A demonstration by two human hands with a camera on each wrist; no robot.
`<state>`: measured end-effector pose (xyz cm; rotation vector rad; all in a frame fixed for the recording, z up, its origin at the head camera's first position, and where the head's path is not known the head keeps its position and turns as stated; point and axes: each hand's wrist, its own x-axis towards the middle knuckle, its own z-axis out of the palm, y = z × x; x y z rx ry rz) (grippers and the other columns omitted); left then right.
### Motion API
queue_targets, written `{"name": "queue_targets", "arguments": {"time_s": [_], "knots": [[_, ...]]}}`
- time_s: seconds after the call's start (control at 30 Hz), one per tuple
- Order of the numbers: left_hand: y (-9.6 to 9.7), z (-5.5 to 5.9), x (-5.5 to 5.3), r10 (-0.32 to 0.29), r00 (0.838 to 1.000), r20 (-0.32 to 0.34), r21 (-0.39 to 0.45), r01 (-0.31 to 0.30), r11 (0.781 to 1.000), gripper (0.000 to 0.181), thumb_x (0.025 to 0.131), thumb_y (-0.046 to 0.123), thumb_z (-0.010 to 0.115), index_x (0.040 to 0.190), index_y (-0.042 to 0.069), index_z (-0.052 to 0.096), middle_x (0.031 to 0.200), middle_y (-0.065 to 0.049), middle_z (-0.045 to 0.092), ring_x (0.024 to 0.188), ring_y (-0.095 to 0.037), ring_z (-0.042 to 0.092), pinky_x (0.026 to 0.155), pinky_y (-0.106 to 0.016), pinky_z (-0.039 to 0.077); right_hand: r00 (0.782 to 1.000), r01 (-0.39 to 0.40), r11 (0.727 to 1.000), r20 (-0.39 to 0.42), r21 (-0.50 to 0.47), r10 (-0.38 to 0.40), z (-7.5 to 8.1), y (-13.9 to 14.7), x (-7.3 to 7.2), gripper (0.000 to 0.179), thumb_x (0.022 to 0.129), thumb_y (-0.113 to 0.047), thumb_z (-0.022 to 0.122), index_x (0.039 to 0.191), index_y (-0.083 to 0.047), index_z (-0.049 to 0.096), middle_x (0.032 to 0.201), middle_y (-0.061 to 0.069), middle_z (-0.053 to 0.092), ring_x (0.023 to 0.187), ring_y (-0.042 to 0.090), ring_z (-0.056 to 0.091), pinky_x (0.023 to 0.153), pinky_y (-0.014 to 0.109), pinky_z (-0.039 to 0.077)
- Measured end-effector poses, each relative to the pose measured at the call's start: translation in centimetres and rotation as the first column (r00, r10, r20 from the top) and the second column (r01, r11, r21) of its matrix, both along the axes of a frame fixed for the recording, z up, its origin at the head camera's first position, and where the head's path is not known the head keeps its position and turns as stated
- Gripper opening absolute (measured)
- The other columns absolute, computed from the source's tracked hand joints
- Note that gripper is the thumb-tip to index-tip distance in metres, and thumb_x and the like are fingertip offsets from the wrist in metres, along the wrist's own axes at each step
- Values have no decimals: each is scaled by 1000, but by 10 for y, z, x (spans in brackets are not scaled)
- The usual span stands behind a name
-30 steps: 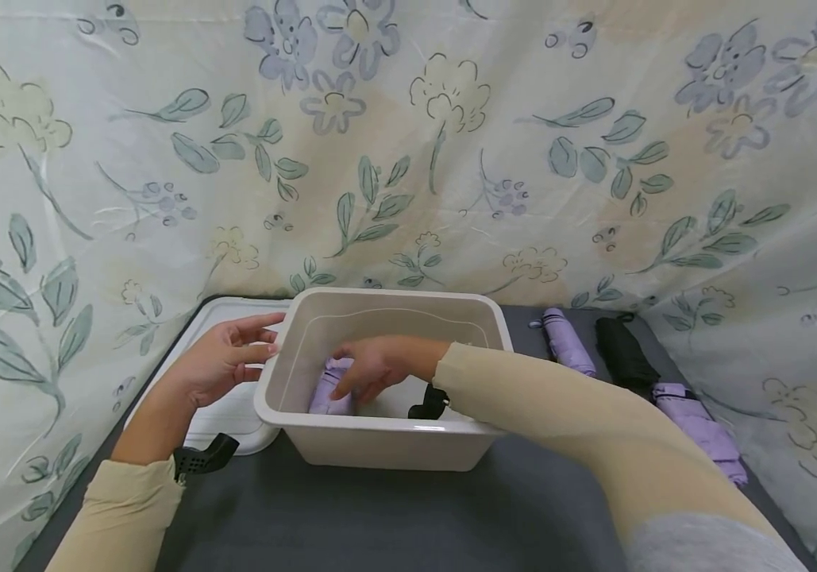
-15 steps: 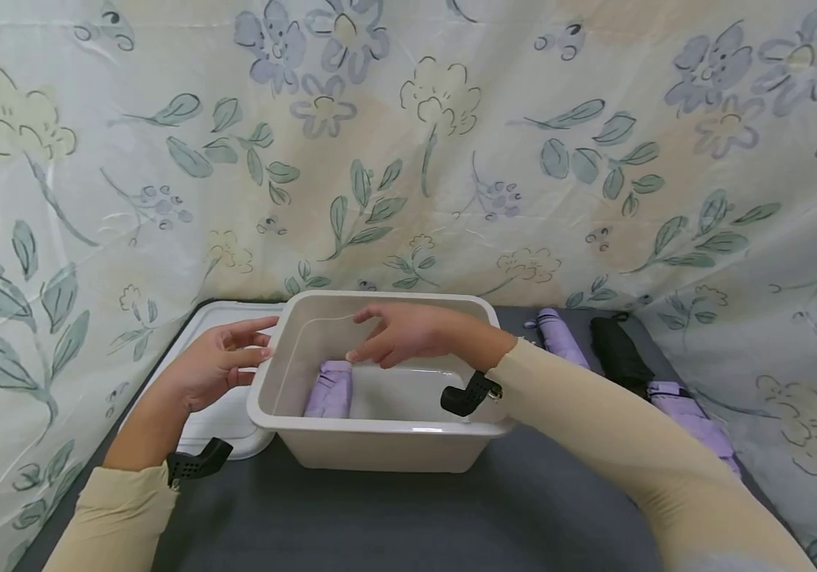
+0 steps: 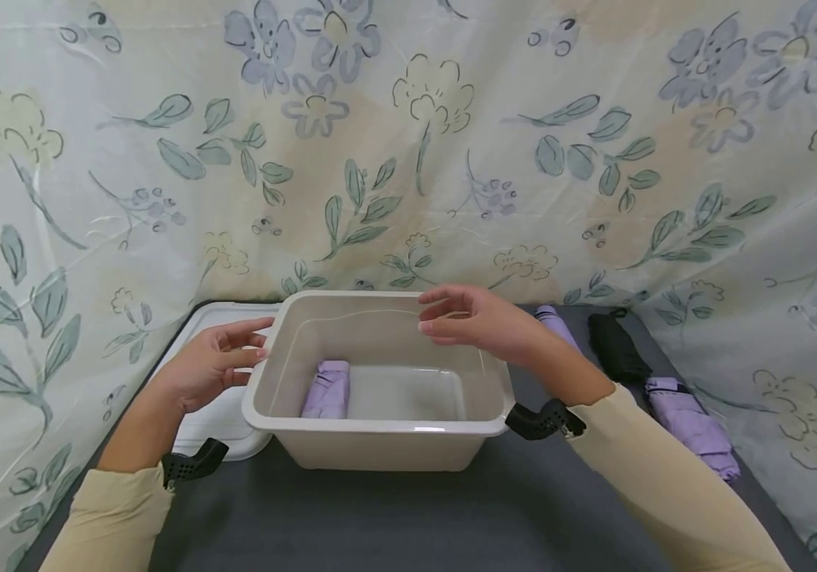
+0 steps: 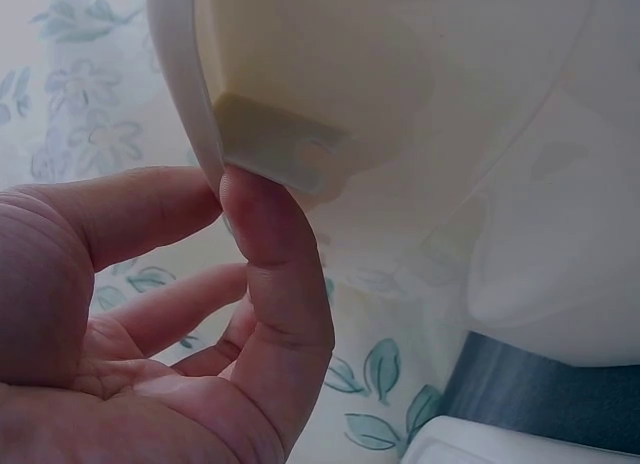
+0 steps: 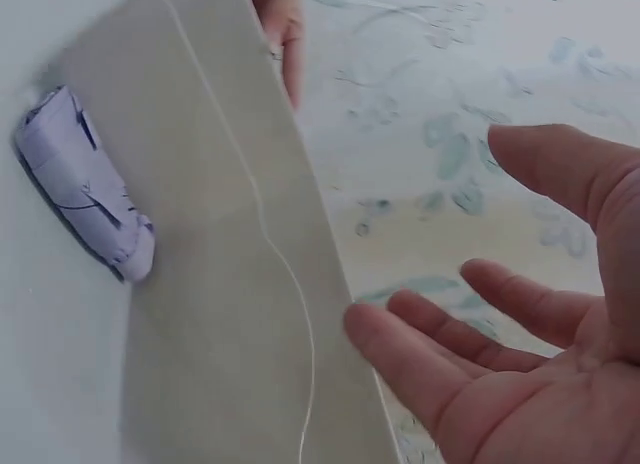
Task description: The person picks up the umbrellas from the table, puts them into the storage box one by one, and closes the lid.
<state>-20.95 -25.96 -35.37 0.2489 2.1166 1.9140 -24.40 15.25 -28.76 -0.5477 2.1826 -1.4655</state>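
Observation:
A beige plastic storage bin [image 3: 387,449] stands on the dark table. On its floor at the left lies a folded purple umbrella [image 3: 326,389], which also shows in the right wrist view as a purple umbrella [image 5: 85,184]. My left hand [image 3: 217,367] pinches the bin's left rim between thumb and finger; the left wrist view shows that rim [image 4: 185,74] between the fingertips. Over the right side of the bin hovers my right hand [image 3: 487,322], its fingers spread and holding nothing.
A white lid [image 3: 215,429] lies left of the bin, partly behind it. To the right lie a purple umbrella [image 3: 556,326], partly hidden by my hand, a black folded umbrella [image 3: 617,347] and another purple umbrella [image 3: 694,429]. A floral curtain [image 3: 408,159] hangs behind.
My right hand has let go of the purple umbrella inside the bin, risen out and moved right. The umbrella stays on the bin floor. The left hand keeps its place on the rim.

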Motion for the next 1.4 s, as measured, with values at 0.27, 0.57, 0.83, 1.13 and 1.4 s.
{"name": "queue_targets", "arguments": {"time_s": [0.27,0.57,0.83,1.13,1.4], "knots": [[1,3,0,0,1000,-10,4,0,1000,68,100,7,63,159,-2,29,108,3,66,93,-10,72,80,-30,63,982,152,964,-78,-217,-173,-11,45,14,42,99,-18,68,139,-8,57,136,14,63,121,20,68,101,35,55],[5,5,-2,7,1000,1,4,-7,1000,69,100,9,64,159,-2,29,108,3,65,94,-9,70,81,-30,62,933,161,884,-225,-439,-282,-32,97,39,33,103,-6,59,135,1,61,126,5,71,115,17,72,96,29,57],[5,5,-3,10,1000,2,-23,-10,1000,69,101,11,64,159,0,30,110,3,64,97,-9,67,82,-30,61,888,248,847,-239,-470,-392,-59,134,52,37,104,-3,55,139,9,52,129,1,70,115,15,71,95,26,58],[2,3,0,21,1000,10,-25,-21,999,67,100,10,65,158,0,32,109,3,65,96,-10,67,83,-30,61,852,381,834,-200,-399,-485,-91,175,54,37,102,-9,61,138,-1,58,126,-5,72,112,5,71,89,19,57],[1,3,-1,23,1000,15,-40,-22,999,68,100,11,65,159,2,32,109,4,65,97,-9,67,84,-30,61,816,528,847,-244,-55,-524,-112,207,60,46,103,-31,62,143,-10,56,116,-29,67,102,-6,70,82,12,56]]}}
